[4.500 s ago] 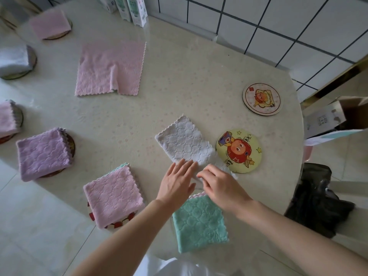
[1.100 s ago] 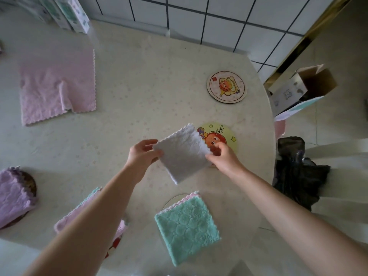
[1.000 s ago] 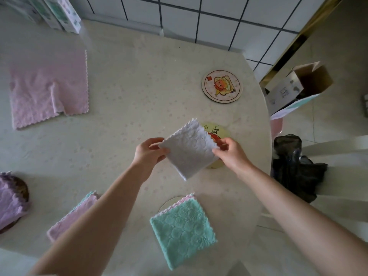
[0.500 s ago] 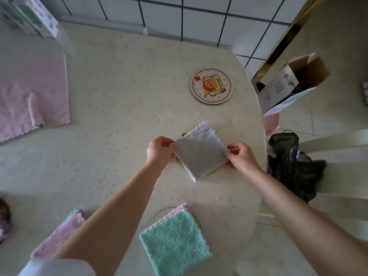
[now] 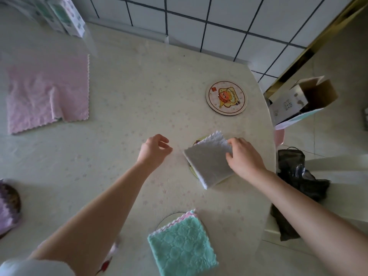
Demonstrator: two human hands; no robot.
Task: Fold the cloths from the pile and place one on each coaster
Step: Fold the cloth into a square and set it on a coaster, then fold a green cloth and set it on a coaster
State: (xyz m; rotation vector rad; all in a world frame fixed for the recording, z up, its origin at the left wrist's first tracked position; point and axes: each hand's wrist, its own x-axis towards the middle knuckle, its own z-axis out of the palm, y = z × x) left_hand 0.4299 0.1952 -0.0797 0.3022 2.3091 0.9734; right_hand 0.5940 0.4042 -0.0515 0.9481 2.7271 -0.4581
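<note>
A folded white cloth (image 5: pixel 209 164) lies on a yellow picture coaster (image 5: pixel 196 141), covering most of it. My right hand (image 5: pixel 244 156) rests on the cloth's right edge, fingers on top of it. My left hand (image 5: pixel 154 149) hovers to the left of the cloth, apart from it, fingers loosely curled and holding nothing. A bare picture coaster (image 5: pixel 226 98) sits further back. An unfolded pink cloth (image 5: pixel 47 92) lies flat at the far left. A folded teal cloth (image 5: pixel 182 246) covers a coaster (image 5: pixel 169 218) near me.
The table's curved right edge (image 5: pixel 272 136) is close to the white cloth. Cartons (image 5: pixel 65 16) stand at the back left by the tiled wall. A purple folded cloth (image 5: pixel 6 208) on a coaster sits at the left edge. A cardboard box (image 5: pixel 302 100) and a black bag (image 5: pixel 298 182) are on the floor at the right.
Both hands carried the folded white cloth over the yellow coaster and set it down. My left hand has let go and drawn back to the left; my right hand stays on the cloth.
</note>
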